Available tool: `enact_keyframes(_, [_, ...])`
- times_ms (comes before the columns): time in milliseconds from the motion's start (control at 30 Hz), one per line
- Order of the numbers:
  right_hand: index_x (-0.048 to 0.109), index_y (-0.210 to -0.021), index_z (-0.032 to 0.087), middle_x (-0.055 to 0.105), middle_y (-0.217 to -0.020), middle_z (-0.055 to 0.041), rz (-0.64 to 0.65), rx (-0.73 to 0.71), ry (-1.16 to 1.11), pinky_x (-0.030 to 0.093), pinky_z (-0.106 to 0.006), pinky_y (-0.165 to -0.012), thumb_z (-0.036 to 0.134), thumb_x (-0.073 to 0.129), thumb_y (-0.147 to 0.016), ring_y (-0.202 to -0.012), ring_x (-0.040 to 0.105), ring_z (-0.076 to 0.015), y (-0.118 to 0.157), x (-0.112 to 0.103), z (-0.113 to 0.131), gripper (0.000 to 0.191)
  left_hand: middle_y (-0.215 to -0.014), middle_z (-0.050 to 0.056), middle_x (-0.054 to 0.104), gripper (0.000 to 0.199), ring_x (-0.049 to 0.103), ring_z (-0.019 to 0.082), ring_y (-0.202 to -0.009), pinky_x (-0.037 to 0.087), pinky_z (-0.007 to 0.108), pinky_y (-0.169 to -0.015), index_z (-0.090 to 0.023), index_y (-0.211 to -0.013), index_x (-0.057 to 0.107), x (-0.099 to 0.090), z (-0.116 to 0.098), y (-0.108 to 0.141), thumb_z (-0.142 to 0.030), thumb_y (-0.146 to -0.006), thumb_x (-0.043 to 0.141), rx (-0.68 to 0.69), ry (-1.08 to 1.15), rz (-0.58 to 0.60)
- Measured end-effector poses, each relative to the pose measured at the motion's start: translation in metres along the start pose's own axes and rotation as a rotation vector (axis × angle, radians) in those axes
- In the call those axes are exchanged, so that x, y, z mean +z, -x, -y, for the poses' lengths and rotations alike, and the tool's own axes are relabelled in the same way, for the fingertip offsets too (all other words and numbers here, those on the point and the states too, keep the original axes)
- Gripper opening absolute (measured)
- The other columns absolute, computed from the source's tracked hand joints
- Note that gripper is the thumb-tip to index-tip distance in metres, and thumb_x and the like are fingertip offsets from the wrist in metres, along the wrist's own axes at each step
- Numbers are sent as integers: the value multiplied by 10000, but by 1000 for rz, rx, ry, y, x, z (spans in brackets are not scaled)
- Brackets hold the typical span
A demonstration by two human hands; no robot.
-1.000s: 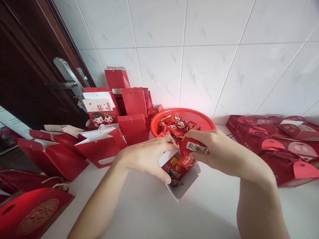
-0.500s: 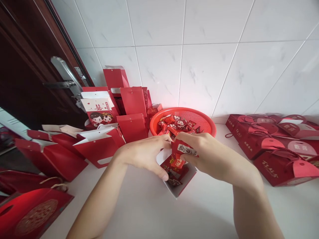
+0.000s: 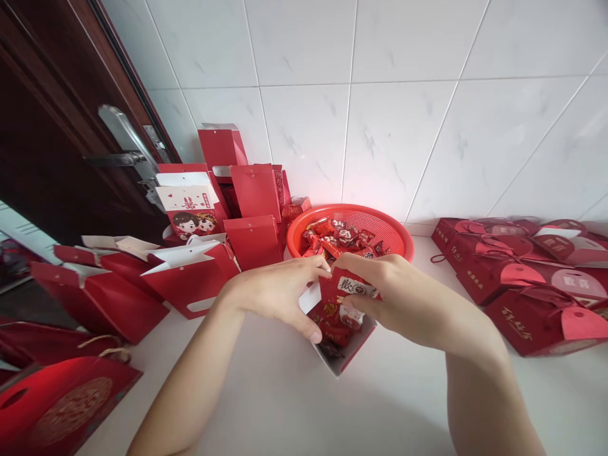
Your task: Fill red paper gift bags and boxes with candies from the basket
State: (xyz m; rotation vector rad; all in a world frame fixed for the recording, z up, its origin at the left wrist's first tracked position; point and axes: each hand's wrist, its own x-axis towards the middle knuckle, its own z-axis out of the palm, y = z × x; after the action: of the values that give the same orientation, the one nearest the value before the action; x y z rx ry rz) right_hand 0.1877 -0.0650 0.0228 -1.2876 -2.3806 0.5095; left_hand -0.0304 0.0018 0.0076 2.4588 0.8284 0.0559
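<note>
A small red paper candy box (image 3: 357, 349) with a pale inside stands open-topped on the white counter, holding several wrapped candies (image 3: 331, 329). My left hand (image 3: 280, 294) curves around the box's left side, thumb at the near rim and fingertips at the far edge. My right hand (image 3: 389, 288) is closed over the far right side, its thumb against a red flap (image 3: 349, 285) with a white printed label. Just below that thumb, a white-and-red wrapped candy (image 3: 351, 315) lies on the others in the box. Some right fingers are hidden behind the flap.
Behind my hands, a red plastic basket (image 3: 406, 237) holds loose wrapped candies. Open red paper boxes (image 3: 190, 278) crowd the left, with a larger red bag (image 3: 66, 405) nearer. Tied red boxes (image 3: 536, 320) stand in rows at right. A tiled wall (image 3: 304, 139) rises behind.
An orange-red wrapped candy under my right thumb has gone down out of sight, and a white-and-red one now shows there. Both hands stay almost where they were.
</note>
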Motion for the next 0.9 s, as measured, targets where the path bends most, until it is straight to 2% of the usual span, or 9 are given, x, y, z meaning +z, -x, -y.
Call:
enact_keyframes(233, [617, -1002, 244, 606, -679, 27, -38, -3, -6, 300, -249, -482, 215, 535, -941, -498, 438, -110, 4, -6, -2, 106, -1159, 46, 619, 649, 602, 254, -1045, 472, 311, -882, -242, -1225, 651, -3, -4, -1, -480, -658, 857, 19, -3, 41])
enact_keyframes(333, [626, -1055, 246, 648, -773, 3, -171, -4, -29, 372, -251, -533, 249, 577, -920, -593, 527, -134, 8, -16, -9, 145, -1191, 41, 605, 717, 600, 262, -1071, 476, 304, -881, -272, -1293, 637, -4, -6, 0, -466, -641, 867, -15, -44, 55])
enact_keyframes(433, [627, -1030, 229, 651, -804, -3, -341, 68, -58, 402, -256, -562, 289, 595, -901, -657, 553, -149, 3, -23, -26, 146, -1249, 51, 589, 827, 592, 279, -1114, 478, 302, -889, -286, -1373, 594, -4, -9, 1, -440, -614, 884, -24, -82, 55])
enact_keyframes(533, [632, -1035, 206, 635, -767, 3, -395, 194, -10, 409, -262, -564, 281, 585, -878, -639, 537, -148, -9, -22, -50, 181, -1256, 54, 589, 801, 596, 281, -1115, 480, 297, -890, -283, -1352, 618, -3, -14, 2, -430, -612, 886, 4, -96, 75])
enact_keyframes(600, [630, -1138, 201, 673, -845, -25, -307, 267, 56, 449, -283, -607, 297, 604, -865, -700, 587, -175, -17, -18, -62, 291, -1243, 53, 591, 780, 602, 272, -1101, 484, 292, -879, -282, -1346, 624, -2, -17, 3, -434, -624, 877, 11, -95, 88])
enact_keyframes(667, [593, -1285, 210, 704, -1054, -84, -205, 283, 70, 502, -324, -709, 345, 631, -869, -884, 651, -228, -20, -15, -66, 439, -1254, 54, 585, 767, 602, 263, -1102, 489, 286, -867, -286, -1358, 615, -1, -20, 5, -441, -648, 860, 0, -90, 92])
enact_keyframes(767, [536, -1393, 248, 669, -1259, -106, -119, 162, -99, 523, -365, -863, 466, 615, -910, -1123, 638, -264, -18, -15, -60, 537, -1271, 52, 584, 733, 595, 269, -1131, 491, 292, -881, -312, -1364, 612, -1, -18, 5, -457, -681, 835, -28, -87, 73])
enact_keyframes(833, [542, -1386, 266, 686, -1231, -86, -33, 61, -225, 531, -350, -855, 533, 594, -920, -1102, 655, -248, -15, -15, -51, 540, -1257, 47, 596, 735, 589, 280, -1153, 483, 309, -919, -334, -1372, 607, -2, -13, 4, -466, -685, 832, -29, -82, 45])
enact_keyframes(900, [558, -1361, 268, 706, -1157, -71, 93, 48, -237, 534, -326, -775, 555, 635, -889, -992, 681, -234, -14, -15, -43, 558, -1258, 47, 601, 764, 587, 289, -1168, 474, 325, -955, -343, -1387, 595, -3, -6, 2, -472, -674, 838, -29, -71, 26])
